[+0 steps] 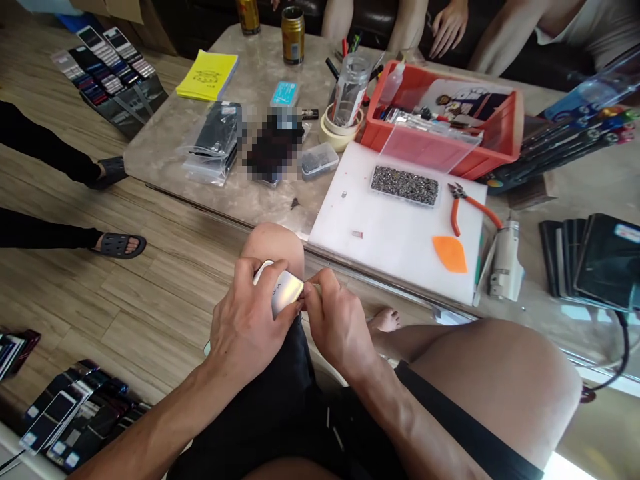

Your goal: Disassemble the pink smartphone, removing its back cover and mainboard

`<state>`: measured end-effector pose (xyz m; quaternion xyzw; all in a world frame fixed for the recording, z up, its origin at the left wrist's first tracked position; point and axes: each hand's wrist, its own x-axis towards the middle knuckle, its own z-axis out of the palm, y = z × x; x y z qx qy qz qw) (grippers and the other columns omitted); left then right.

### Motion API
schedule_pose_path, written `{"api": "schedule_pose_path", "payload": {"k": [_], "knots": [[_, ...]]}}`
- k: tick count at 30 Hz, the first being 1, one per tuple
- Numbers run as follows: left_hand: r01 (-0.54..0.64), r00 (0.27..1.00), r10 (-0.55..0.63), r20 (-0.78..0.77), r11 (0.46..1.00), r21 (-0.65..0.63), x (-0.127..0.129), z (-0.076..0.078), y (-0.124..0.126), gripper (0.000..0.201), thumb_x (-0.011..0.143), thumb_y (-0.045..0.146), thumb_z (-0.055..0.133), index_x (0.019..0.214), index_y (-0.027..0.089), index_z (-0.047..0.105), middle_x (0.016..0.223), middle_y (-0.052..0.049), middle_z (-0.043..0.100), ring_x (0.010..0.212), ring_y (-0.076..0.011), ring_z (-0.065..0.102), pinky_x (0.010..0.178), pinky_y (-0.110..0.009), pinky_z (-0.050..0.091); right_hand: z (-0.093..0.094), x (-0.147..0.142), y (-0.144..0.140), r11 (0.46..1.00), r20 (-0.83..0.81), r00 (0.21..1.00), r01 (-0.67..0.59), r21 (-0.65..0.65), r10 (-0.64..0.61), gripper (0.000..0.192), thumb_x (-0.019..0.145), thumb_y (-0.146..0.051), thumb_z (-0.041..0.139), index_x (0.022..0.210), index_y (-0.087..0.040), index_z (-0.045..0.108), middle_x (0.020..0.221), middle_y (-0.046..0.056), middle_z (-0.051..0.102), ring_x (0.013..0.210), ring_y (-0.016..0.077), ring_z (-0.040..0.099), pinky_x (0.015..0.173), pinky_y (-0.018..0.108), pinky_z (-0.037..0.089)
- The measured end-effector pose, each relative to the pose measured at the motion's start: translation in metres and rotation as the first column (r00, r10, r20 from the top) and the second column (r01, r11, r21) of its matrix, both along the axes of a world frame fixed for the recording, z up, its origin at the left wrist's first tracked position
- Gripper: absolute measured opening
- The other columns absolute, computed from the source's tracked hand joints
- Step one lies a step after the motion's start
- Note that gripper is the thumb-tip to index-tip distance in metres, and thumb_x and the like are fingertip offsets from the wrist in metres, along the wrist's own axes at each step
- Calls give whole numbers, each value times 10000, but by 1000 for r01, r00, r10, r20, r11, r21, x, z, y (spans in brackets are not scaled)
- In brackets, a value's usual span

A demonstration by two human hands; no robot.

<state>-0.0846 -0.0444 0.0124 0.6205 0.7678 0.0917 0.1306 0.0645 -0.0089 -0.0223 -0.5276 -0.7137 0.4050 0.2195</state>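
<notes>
Fingers [287,313] of the left hand [245,327] clamp a silver phone [283,292] held over the lap, near the counter [165,160]. Right hand [340,327] pinches together at the phone's lower edge. Orange pliers [467,203] lie on the white board [395,240].

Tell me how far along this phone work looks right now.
Done, as far as shows: tools set out on the white board, with pliers and orange pick lying unused. In hand: the left hand grips a silver phone while the right hand pinches its edge. Left: phones on the floor.
</notes>
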Motion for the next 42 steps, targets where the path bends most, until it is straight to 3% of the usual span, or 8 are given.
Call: {"api": "schedule_pose_path", "payload": {"k": [4,7,11,14,18,25,35,42], "knots": [[2,999,-3,-33,999,-42,2,3,3,497,891,368,727,1359,311,571,1266,-85,535,992,-313,703,638,-395,556,2,-6,5,983,259,961,-133,126,97,214,996,-203,482,801,-258,413,840,90,600,637,209,534,479,321,302],[-9,999,7,-43,998,-55,1,4,5,496,888,337,719,1360,319,567,1264,-83,530,990,-323,701,633,-404,552,3,-8,13,981,279,950,-171,88,141,169,998,-209,498,848,-249,432,902,99,640,663,202,582,512,306,358],[-29,1000,29,2,999,-31,-3,1,4,488,893,337,710,1355,303,556,1242,-86,530,994,-318,694,647,-400,557,1,2,31,964,-96,967,-246,-100,237,160,1066,-281,431,916,-235,458,868,61,710,769,208,696,696,306,519],[-16,998,15,55,1000,8,-6,-3,1,497,888,367,713,1351,297,545,1253,-89,528,1045,-311,680,687,-389,567,-1,14,44,890,-407,875,-382,-247,263,235,1090,-393,431,958,-218,515,826,31,738,801,191,741,765,308,578],[9,996,-11,90,1000,26,-8,-5,-3,499,870,339,712,1338,310,543,1263,-81,530,1063,-300,673,679,-368,559,0,25,56,818,-483,826,-476,-324,289,343,1060,-520,507,946,-206,587,881,27,753,803,170,745,776,297,603],[-11,984,6,178,1000,28,-10,-3,-4,459,896,469,695,1306,310,567,1249,-68,536,1055,-290,675,698,-378,559,-6,26,60,679,-652,734,-577,-453,189,414,972,-604,627,928,-192,620,934,36,746,820,175,736,746,309,634],[-24,948,10,319,999,41,-14,-6,-9,481,877,433,742,1308,301,573,1239,-50,525,1124,-273,627,890,-410,546,-4,17,37,731,-701,712,-498,-467,37,448,963,-640,609,894,-199,572,854,5,643,833,174,700,727,314,648],[39,938,-85,335,989,142,-21,-14,-13,524,877,352,772,1337,288,528,1275,-55,503,1236,-284,575,1020,-442,496,-13,11,17,791,-702,707,-382,-477,-82,464,983,-646,584,908,-193,517,852,-16,618,716,156,735,671,287,639]]}}
